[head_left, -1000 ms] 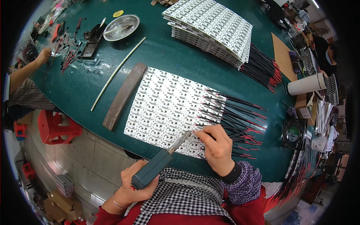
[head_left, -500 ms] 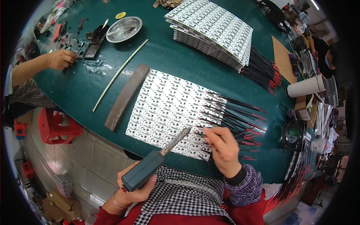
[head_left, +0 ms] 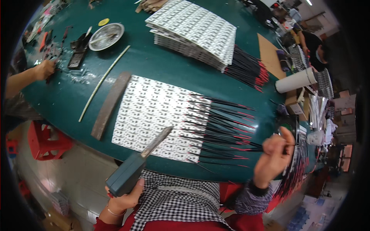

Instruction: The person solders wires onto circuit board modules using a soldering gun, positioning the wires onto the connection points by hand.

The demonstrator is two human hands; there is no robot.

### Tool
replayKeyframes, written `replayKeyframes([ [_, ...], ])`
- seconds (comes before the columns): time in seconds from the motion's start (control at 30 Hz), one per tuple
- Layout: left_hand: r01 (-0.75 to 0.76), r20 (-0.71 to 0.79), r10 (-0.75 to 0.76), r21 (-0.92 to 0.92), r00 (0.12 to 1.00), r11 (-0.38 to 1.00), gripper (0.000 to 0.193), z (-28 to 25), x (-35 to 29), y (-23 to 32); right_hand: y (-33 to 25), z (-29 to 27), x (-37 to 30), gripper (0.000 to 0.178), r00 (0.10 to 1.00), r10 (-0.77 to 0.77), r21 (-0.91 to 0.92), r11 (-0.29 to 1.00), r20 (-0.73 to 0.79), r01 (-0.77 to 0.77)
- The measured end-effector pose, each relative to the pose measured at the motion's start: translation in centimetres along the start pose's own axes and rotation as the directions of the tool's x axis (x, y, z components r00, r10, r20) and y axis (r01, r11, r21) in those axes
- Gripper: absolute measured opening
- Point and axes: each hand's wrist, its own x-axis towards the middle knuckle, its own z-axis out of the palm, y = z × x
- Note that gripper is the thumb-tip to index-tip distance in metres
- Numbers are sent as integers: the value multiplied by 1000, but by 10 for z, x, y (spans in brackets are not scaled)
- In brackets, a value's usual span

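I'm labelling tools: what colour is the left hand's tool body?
The tool body is dark blue-green; the head view shows it.

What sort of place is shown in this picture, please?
Probably a small electronics assembly workshop: the left hand holds what looks like a soldering iron over a white circuit-board panel with black-and-red wires, and similar panels are stacked on the green table.

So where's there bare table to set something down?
The green tabletop is bare between the metal dish and the stack of white boards, and in a strip between that stack and the board sheet. It's crowded on the right, with black wires, the right hand and a white roll, and at far left around the other person's hand.
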Motion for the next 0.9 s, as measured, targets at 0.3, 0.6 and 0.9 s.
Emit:
replayKeyframes([
  [0.3, -123, 165, 101, 134, 981, 983, 32, -15, -5, -7, -25, 7, -11, 21, 942, -228, -497, 805, 245, 324],
  [0.6, -260, 97, 244, 229, 965, 938, 20, -9, -3, -1, -50, 70, -19, 48, 564, 54, -486, 578, 824, 655],
  [0.9, -57, 125, 41, 125, 991, 991, 26, -20, -10, -1, 32, 93, -71, 45, 639, -63, -426, 694, 767, 580],
])
